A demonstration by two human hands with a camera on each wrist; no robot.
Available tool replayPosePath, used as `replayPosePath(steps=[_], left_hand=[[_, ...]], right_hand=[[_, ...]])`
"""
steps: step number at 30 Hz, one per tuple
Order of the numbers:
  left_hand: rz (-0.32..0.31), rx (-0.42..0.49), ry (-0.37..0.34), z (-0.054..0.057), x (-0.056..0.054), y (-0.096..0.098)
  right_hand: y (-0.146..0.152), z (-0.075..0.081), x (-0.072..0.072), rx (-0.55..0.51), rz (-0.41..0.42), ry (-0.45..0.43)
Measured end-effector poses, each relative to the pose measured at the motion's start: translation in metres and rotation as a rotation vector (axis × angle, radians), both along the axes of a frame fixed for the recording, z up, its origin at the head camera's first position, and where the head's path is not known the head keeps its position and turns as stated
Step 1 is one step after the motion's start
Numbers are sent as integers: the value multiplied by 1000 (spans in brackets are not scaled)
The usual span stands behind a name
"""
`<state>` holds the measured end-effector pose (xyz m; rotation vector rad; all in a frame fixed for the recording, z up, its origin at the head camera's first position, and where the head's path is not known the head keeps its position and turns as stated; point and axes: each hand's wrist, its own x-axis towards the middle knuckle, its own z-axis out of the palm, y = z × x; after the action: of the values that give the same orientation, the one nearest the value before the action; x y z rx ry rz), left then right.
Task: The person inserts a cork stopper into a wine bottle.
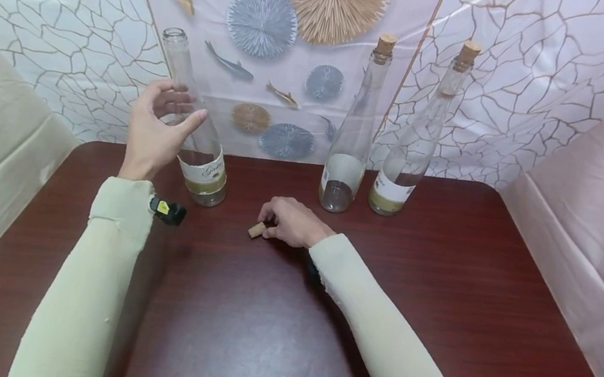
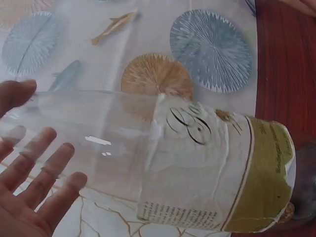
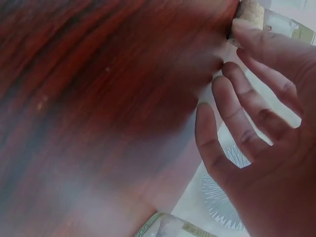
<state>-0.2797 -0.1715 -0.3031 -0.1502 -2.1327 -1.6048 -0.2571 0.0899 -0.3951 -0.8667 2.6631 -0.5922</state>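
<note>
On the left a clear glass bottle (image 1: 203, 170) with a white and olive label leans in the head view; its mouth is uncorked. My left hand (image 1: 159, 125) is at its upper body, thumb spread from loosely curved fingers. In the left wrist view the fingers (image 2: 61, 192) overlap the glass above the label. Near the middle of the table my right hand (image 1: 297, 223) holds a small cork (image 1: 257, 230) at thumb and forefinger. The right wrist view shows the thumb (image 3: 269, 44) over the cork (image 3: 253, 14), with the other fingers spread apart.
Two more clear bottles, one left (image 1: 343, 178) and one right (image 1: 393, 192), stand at the back right, each with a cork in its mouth. Patterned cloth (image 1: 316, 132) hangs behind the dark red table (image 1: 257, 332), and plain cloth (image 1: 597, 213) flanks it.
</note>
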Motion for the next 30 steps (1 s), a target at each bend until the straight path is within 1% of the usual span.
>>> replayPosePath(steps=[3, 6, 10, 13, 17, 23, 26, 30], left_hand=[[0, -12, 27, 2, 1, 3], [9, -43, 53, 3, 4, 6], [3, -108, 85, 5, 12, 13], [-23, -127, 104, 6, 19, 20], [-77, -93, 112, 9, 27, 28], [-190, -23, 116, 13, 43, 40], [-234, -21, 118, 12, 52, 46], [-286, -50, 114, 7, 64, 55]], right_hand=[[0, 2, 2, -2, -15, -19], [2, 5, 3, -34, -30, -42], [7, 7, 6, -114, -37, -62], [12, 9, 9, -183, -28, -55], [20, 15, 15, -248, -11, -31], [36, 28, 25, -272, 36, 67], [44, 32, 31, -277, 49, 97], [57, 31, 41, -275, 73, 115]])
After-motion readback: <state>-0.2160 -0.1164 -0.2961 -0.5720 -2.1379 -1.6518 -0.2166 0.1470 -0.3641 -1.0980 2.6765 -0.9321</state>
